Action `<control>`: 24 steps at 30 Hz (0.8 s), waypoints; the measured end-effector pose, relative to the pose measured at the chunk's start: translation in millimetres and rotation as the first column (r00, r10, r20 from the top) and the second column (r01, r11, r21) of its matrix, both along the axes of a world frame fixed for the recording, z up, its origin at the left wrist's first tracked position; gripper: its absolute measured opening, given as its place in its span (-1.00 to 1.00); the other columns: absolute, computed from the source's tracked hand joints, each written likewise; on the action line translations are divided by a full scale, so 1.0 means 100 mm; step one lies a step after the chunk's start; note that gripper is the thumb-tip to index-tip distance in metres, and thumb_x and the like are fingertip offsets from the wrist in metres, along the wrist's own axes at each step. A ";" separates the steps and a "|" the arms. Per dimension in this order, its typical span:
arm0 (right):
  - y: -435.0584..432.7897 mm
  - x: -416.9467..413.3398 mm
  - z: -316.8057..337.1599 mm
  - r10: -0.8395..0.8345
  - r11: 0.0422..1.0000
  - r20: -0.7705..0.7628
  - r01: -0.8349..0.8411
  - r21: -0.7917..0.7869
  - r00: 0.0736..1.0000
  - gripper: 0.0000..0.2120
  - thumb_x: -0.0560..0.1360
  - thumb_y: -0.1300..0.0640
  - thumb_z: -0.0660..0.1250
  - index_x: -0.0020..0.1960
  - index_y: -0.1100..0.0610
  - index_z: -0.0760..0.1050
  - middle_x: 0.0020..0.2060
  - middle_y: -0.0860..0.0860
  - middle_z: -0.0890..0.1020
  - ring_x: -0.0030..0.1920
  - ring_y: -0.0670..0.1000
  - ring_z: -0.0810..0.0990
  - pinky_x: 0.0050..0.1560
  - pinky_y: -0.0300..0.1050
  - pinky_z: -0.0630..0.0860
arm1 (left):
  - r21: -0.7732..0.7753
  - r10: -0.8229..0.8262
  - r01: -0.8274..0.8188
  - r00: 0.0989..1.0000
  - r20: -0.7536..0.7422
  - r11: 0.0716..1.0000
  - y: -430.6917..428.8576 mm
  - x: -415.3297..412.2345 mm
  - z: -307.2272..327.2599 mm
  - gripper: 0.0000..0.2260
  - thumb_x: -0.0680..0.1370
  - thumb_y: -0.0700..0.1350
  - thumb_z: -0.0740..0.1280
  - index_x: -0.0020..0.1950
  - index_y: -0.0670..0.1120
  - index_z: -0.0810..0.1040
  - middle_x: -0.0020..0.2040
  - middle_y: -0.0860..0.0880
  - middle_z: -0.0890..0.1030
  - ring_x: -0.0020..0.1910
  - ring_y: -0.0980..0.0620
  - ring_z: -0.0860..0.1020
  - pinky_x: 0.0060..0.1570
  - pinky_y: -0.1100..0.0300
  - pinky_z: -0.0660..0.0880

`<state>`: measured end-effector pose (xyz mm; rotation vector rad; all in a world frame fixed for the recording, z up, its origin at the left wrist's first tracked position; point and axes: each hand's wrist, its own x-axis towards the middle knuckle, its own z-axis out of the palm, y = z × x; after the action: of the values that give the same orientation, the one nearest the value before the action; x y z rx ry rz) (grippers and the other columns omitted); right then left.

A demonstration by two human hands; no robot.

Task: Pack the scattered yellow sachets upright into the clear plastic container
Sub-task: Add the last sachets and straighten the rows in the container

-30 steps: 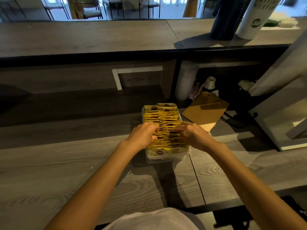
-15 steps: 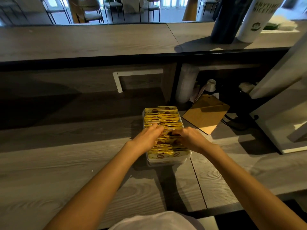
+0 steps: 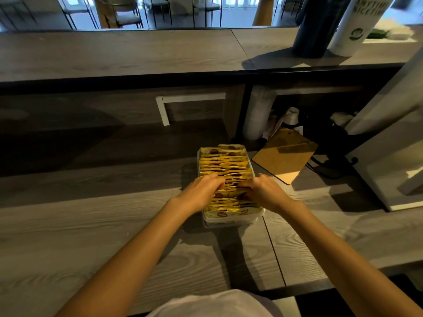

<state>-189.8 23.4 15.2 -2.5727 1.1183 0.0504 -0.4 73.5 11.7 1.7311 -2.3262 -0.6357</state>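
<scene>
Upright in the clear plastic container (image 3: 231, 221) on the desk (image 3: 91, 225), the yellow sachets (image 3: 225, 162) are pinched mid-row by curled fingers (image 3: 215, 182) of the left hand (image 3: 201, 193) and right hand (image 3: 263, 191); final straightening is judged underway, levelling required next.

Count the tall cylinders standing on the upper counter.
2: a dark bottle at the upper counter's right end, and a white printed canister right of it. Others may be out of frame.
</scene>
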 end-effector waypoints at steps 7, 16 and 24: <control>-0.11 -0.02 0.18 -0.110 0.993 0.145 0.103 0.056 0.983 -0.76 0.51 0.10 0.31 0.14 0.14 0.56 0.00 0.09 0.66 0.00 0.04 0.62 -0.11 -0.23 0.47 | -0.065 0.133 -0.136 0.990 -0.042 0.989 0.00 0.04 0.09 -0.76 0.57 -0.14 0.25 0.24 -0.07 0.49 0.21 -0.03 0.50 0.19 0.02 0.49 0.17 0.11 0.47; -0.29 0.05 0.02 -0.052 0.996 -0.004 0.051 -0.077 0.999 -0.68 0.51 0.11 0.31 0.26 0.11 0.47 0.21 0.09 0.54 0.20 0.09 0.50 0.11 -0.08 0.48 | -0.010 0.164 -0.164 0.982 0.096 0.986 -0.18 0.06 0.05 -0.74 0.55 -0.19 0.29 0.23 -0.09 0.45 0.22 -0.07 0.52 0.20 -0.04 0.49 0.10 0.12 0.43; -0.33 0.12 -0.10 -0.018 0.997 -0.003 0.018 -0.079 1.000 -0.73 0.56 0.18 0.22 0.24 0.11 0.49 0.10 0.13 0.63 0.14 0.12 0.58 0.15 -0.05 0.47 | 0.137 0.083 -0.103 0.986 0.145 0.985 -0.31 0.05 0.09 -0.73 0.56 -0.19 0.27 0.26 -0.13 0.46 0.17 -0.12 0.53 0.17 -0.10 0.51 0.12 0.03 0.46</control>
<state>-178.0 -9.5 4.7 -2.6326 1.1666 0.0066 4.1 42.1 20.2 1.9957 -2.3234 -0.7034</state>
